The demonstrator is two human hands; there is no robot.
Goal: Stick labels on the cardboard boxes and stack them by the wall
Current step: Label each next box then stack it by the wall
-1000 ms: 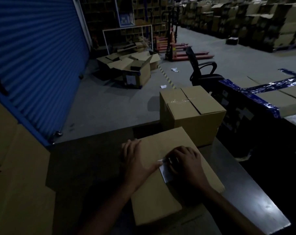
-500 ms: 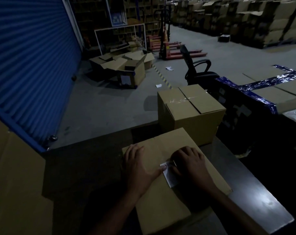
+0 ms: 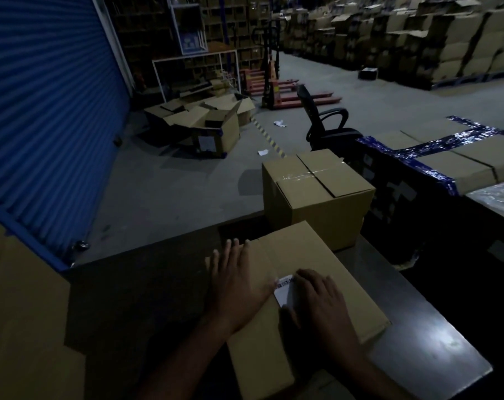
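A closed cardboard box (image 3: 311, 255) lies on the dark table (image 3: 435, 359) right in front of me. A white barcode label (image 3: 284, 290) sits on its top face. My left hand (image 3: 236, 287) lies flat on the box top, fingers straight, left of the label. My right hand (image 3: 320, 301) presses down on the label and covers most of it. A second taped cardboard box (image 3: 317, 194) stands upright just behind the first, at the table's far edge.
Cardboard sheets (image 3: 22, 319) lean at the near left under a blue roller door (image 3: 42, 111). A large blue-taped carton (image 3: 458, 157) stands at the right. An office chair (image 3: 325, 122), open boxes (image 3: 204, 122) and a pallet jack (image 3: 273, 88) stand on the floor beyond.
My right hand has flattened onto the label, and more of the label's printed end now shows. My left hand has stayed flat on the box top.
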